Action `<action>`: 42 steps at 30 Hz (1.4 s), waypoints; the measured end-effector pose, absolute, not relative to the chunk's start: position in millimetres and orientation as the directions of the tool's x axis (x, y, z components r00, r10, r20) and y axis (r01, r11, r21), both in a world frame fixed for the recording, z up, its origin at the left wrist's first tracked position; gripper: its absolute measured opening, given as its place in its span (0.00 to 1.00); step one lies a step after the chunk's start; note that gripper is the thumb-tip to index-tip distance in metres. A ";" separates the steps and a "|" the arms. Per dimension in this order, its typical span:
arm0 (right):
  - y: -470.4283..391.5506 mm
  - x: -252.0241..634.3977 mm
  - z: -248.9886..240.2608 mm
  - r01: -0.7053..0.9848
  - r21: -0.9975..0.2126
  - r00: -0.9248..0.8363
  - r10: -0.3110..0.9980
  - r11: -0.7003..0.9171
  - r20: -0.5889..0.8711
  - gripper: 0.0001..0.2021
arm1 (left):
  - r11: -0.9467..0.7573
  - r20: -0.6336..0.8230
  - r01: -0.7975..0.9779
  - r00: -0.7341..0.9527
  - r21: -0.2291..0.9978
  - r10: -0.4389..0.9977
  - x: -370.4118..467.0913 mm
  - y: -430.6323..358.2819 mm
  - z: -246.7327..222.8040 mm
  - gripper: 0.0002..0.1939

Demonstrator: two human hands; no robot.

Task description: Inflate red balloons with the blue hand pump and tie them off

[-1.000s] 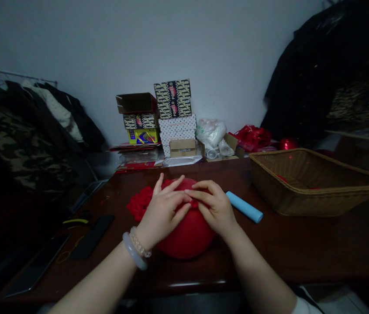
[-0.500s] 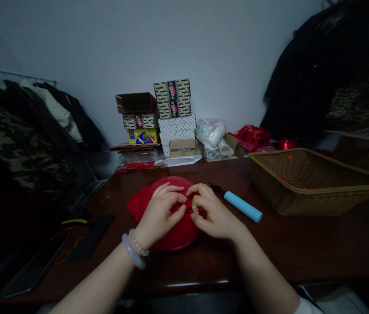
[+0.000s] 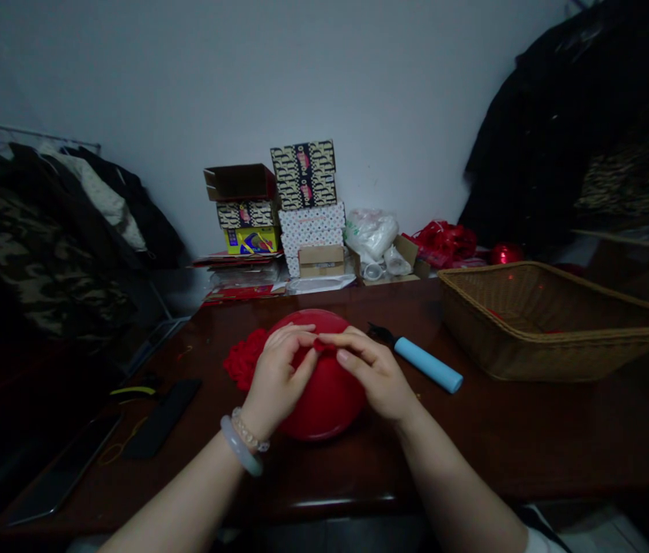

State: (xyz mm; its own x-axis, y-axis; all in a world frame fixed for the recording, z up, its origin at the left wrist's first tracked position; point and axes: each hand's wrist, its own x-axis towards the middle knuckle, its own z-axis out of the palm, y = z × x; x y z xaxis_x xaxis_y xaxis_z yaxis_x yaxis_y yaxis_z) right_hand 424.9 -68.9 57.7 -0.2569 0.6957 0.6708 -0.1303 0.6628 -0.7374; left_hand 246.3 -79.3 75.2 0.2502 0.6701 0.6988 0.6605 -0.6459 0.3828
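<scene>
A round, glossy red object (image 3: 324,407) rests on the dark wooden table in front of me. Above it, my left hand (image 3: 285,369) and my right hand (image 3: 375,372) meet with their fingertips. Between them they pinch a small red piece (image 3: 324,346), whose shape is partly hidden by the fingers. Bunched, ruffled red material (image 3: 242,359) lies against the left side of the round object, beyond my left hand. On my left wrist are a pale bangle (image 3: 240,447) and a beaded bracelet.
A light blue cylinder (image 3: 428,365) with a black tool beside it lies to the right, before a wicker basket (image 3: 531,338). A phone (image 3: 64,468) and yellow-handled tool (image 3: 133,392) lie left. Stacked boxes (image 3: 312,230) stand behind.
My fingertips have shifted slightly up and left with the small red piece. The fingers of my right hand have straightened, and more of the ruffled red material shows.
</scene>
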 end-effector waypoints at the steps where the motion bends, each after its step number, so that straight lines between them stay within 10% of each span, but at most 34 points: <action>1: -69.8 420.2 56.1 -0.125 -0.730 -0.174 0.709 0.672 0.683 0.13 | -0.645 0.713 0.665 0.237 0.376 0.660 247.6 -80.9 74.0 0.05; 11: -68.9 404.8 44.0 -0.047 -0.701 0.101 0.702 0.711 0.705 0.11 | -0.726 0.785 0.643 0.309 0.244 0.538 258.4 -97.0 68.8 0.08; 23: -65.8 413.4 47.3 0.173 -0.550 -0.091 0.569 0.817 0.817 0.18 | -0.398 0.420 0.252 -0.039 0.882 0.907 259.6 -91.9 72.1 0.09; 42: -71.4 413.0 49.6 0.413 -0.421 -0.066 0.487 0.808 0.871 0.05 | -0.633 0.721 0.496 0.022 0.594 0.693 266.4 -108.3 81.1 0.08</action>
State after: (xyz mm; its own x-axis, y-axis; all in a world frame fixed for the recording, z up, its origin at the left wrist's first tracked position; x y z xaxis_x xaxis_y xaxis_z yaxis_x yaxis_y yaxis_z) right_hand 413.0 -71.4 49.6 -0.0659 0.4874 0.8707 0.4133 0.8076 -0.4208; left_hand 266.4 -108.3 81.1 0.0216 0.6930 0.7206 0.4955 -0.6335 0.5943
